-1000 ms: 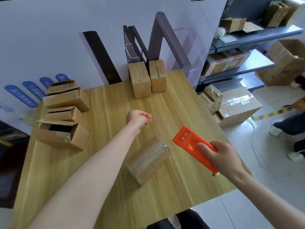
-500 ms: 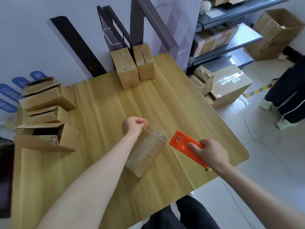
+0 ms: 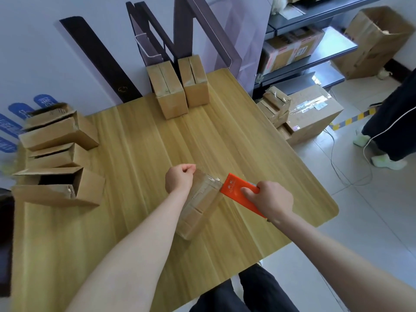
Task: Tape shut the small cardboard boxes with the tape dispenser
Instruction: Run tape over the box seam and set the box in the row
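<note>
On the wooden table (image 3: 135,143), listed by size:

1. Open boxes (image 3: 60,131), three, at the left edge with flaps loose. Judged to be waiting for tape.
2. Closed boxes (image 3: 180,91), two, upright and side by side at the far edge against the wall.
3. Small box (image 3: 198,212), one, centre front, lying askew, with clear tape glinting at its far end. Judged to be the one being worked on, with a strip going on.
4. Tape dispenser (image 3: 236,191), orange, its nose touching the small box's far right corner. The right hand (image 3: 270,202) wraps its handle.
5. Left hand (image 3: 179,180), clenched with nothing seen in it, set at the small box's far end.

Next move, by judgement: steady the small box, draw the dispenser along the seam, press the strip flat and cut it cleanly.

Writing: a white mark on the dispenser, too small to read. The blue wall labels (image 3: 13,129) carry white characters, cut off and blurred, not legible.
</note>
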Motion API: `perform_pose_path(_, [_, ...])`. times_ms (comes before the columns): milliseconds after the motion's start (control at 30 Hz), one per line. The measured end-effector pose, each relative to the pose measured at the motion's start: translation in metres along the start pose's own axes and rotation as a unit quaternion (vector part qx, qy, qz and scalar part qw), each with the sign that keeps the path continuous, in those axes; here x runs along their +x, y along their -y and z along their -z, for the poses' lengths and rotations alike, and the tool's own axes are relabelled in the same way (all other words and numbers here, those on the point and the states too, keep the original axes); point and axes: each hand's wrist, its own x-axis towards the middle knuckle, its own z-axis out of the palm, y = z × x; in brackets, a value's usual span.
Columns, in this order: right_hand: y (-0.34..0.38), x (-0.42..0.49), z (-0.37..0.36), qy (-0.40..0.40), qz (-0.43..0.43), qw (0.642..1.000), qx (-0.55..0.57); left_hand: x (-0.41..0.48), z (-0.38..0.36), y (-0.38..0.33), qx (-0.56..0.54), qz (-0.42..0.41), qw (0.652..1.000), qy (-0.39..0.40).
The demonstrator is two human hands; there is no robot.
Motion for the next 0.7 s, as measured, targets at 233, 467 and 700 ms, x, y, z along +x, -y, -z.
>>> perform_pose_path(233, [0.003,0.007,0.002,-0.002,0.015,0.999,-0.029,-0.009,0.009,0.024,0.018,-0.113,0.993,0.001])
perform_pose_path(467, [0.024,0.026,0.015,-0.009,0.067,0.994,-0.087,-0.032,-0.001,0.043,0.008,-0.081,0.995,0.063])
perform_pose_path(700, [0.062,0.043,0.038,-0.026,0.165,0.967,-0.192,-0.051,-0.019,0.034,-0.144,0.061,0.987,0.025])
